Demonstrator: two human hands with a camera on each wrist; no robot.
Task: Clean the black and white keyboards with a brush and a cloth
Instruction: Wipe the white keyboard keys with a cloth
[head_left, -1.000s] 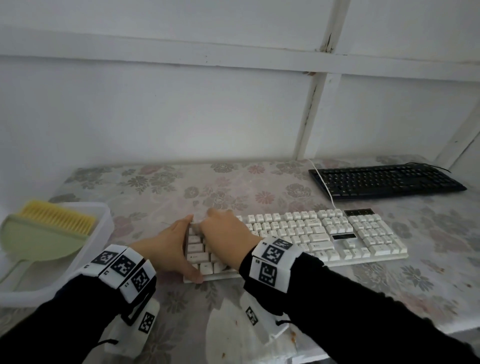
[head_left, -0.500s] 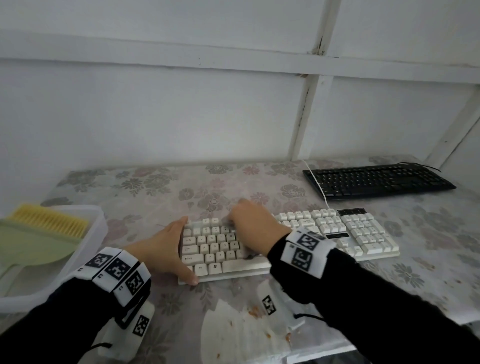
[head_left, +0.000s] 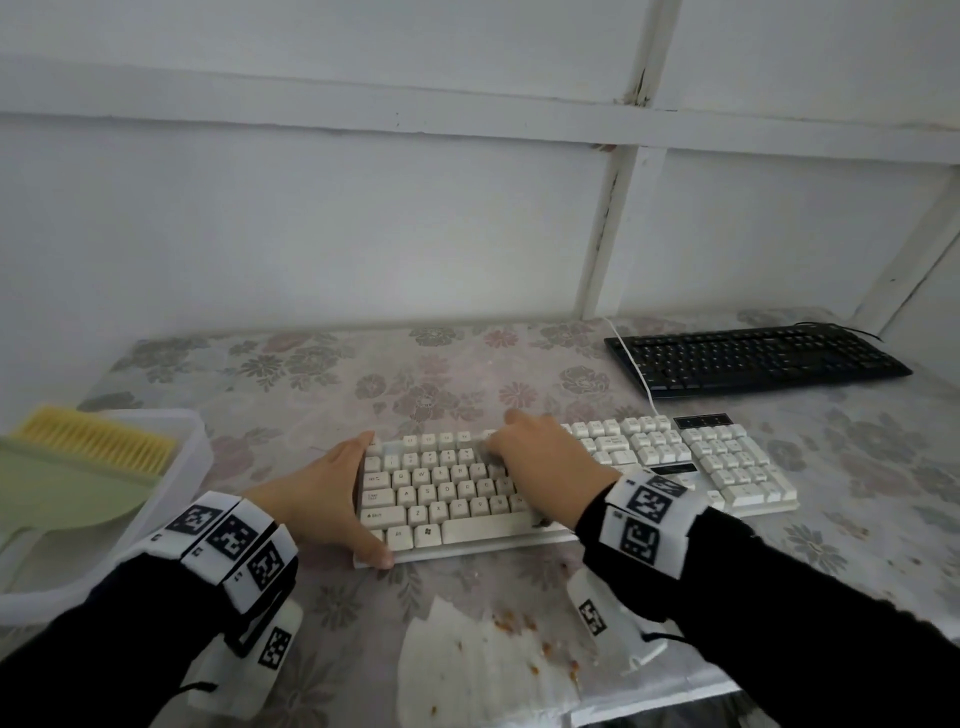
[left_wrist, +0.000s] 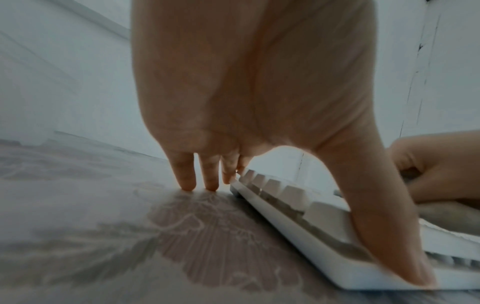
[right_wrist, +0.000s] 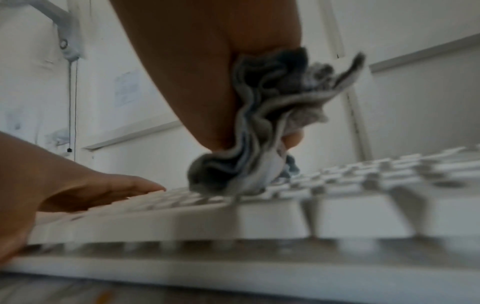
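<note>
Bunched in our right hand (head_left: 540, 462) is the cloth (right_wrist: 262, 131) — grey and crumpled, the fingers curled round it so that its lower folds drag on the key tops of the white keyboard (head_left: 675, 457). That wad sits under the palm, so from the head view almost none of it shows; the right wrist view shows it plainly, pressed down onto the keys near the middle of the board.

Our left hand (head_left: 322, 499) lies off to the left of that grip, fingers straight and together against the keyboard's left end, thumb laid along the front corner. We judge it is there as a stop: wiping pushes the board sideways, and a flat hand at the end keeps it from sliding on the flowered tablecloth (head_left: 415, 374).

Beyond the grip and to its right, well apart, the black keyboard (head_left: 753, 358) lies near the wall, with no hand on it. Far to the left of both hands the brush (head_left: 93, 441) lies in a white tray (head_left: 197, 441), set down while the cloth does its part. Nearer to us than the grip, a sheet of paper (head_left: 467, 670) lies on the table edge with brown crumbs (head_left: 511, 621) on and around it — where they came from we cannot tell.
</note>
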